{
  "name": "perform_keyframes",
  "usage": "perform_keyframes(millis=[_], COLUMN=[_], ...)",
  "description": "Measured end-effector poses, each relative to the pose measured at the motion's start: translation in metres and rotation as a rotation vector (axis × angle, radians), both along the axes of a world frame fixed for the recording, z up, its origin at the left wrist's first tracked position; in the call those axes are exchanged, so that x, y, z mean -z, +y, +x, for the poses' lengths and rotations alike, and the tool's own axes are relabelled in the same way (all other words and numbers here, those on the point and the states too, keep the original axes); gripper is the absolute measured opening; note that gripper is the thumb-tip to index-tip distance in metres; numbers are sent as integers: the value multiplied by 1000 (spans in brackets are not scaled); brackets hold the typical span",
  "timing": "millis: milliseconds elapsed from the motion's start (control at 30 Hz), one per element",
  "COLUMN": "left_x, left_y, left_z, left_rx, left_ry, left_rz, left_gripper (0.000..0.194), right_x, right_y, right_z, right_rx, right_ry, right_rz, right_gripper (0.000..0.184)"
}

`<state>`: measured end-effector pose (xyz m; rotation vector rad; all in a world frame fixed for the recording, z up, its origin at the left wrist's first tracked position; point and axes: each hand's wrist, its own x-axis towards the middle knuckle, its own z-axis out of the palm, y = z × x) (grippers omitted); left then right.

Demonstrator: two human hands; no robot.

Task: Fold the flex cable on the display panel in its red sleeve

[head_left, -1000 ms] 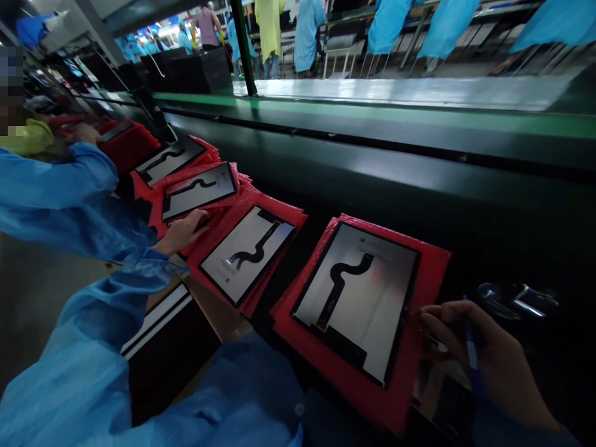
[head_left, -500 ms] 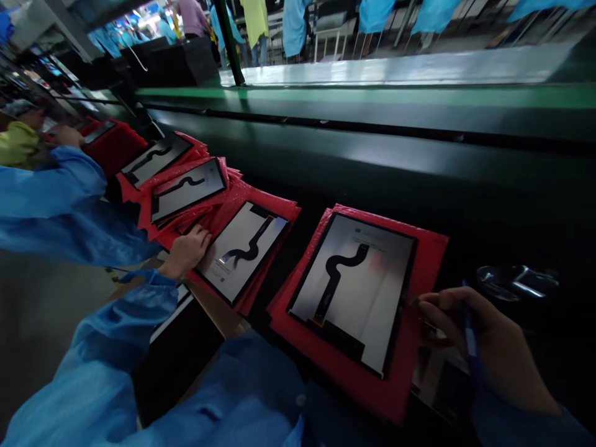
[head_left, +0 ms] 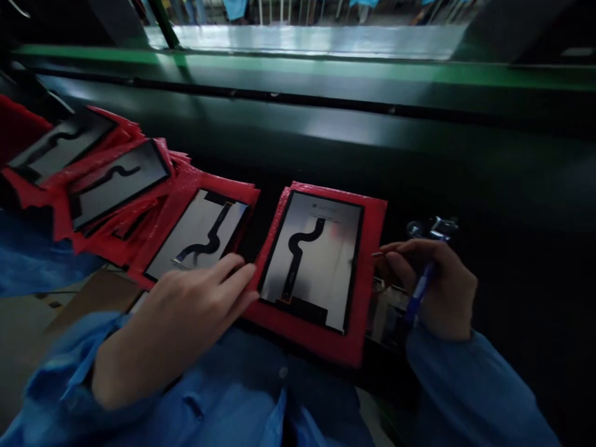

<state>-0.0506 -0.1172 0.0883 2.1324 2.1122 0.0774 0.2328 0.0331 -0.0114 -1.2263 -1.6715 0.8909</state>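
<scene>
In the head view, a display panel [head_left: 343,267] with a black S-shaped ribbon cable [head_left: 292,264] lies on a red bubble-wrap pouch [head_left: 372,226]. My left hand [head_left: 186,316] is open, its fingers stretched towards that panel's lower left edge; contact is unclear. It partly covers a second display panel [head_left: 179,233] on red pouches to the left. My right hand [head_left: 444,279] is closed at the right edge of the pouch, with a blue pen [head_left: 420,292] held in it. A thin pointed tip [head_left: 378,254] shows at its fingertips; I cannot make out what it is.
Further left, two more panels [head_left: 139,180] [head_left: 69,155] lie on overlapping red pouches. Shiny clear objects [head_left: 433,228] sit beyond my right hand. A green-edged ledge [head_left: 298,65] runs along the back. A blue sleeve [head_left: 41,251] shows at the left edge.
My left hand has moved right, from the left panel's edge towards the right-hand panel. The view has shifted, so the panels appear further left. My right hand still holds the pen.
</scene>
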Motion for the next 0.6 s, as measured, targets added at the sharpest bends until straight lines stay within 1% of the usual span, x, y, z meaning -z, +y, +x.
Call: perform_keyframes(millis=[67,100,133,167,200,233,300,333,367,433,467,533,600], left_x=[7,14,23,34,46,58,80,88,95,104,107,108,108], left_y=[35,55,76,94,111,124,139,143,145,144,144,142,142], left_z=[13,18,23,26,29,30,30,28,26,22,21,20,20], left_rx=[127,180,224,264,279,281,316,343,375,429,446,461,458], left_ry=[41,55,52,36,28,25,27,22,9,-41,-74,-146,-217], left_rz=[-33,-41,-19,2,44,81,143,169,192,239,261,291,302], left_gripper=[49,43,37,35,36,38,42,42,42,40,39,36,34], right_x=[-14,-20,-24,-27,-29,-29,-24,-21,-17,-9,-5,0,4], right_y=[-14,-23,-32,-42,-52,-62,-79,-84,-88,-90,-89,-85,-82], right_z=[-7,-12,-17,-23,-29,-35,-47,-53,-59,-69,-73,-81,-85], right_rx=[163,234,270,269,246,207,105,41,-32,-175,-212,-226,-207], right_ry=[39,90,166,253,322,354,281,221,168,115,104,72,32], right_rz=[193,291,373,403,372,299,82,-11,-83,-181,-212,-233,-211], right_gripper=[17,21,28,35,37,35,23,18,17,27,31,33,34])
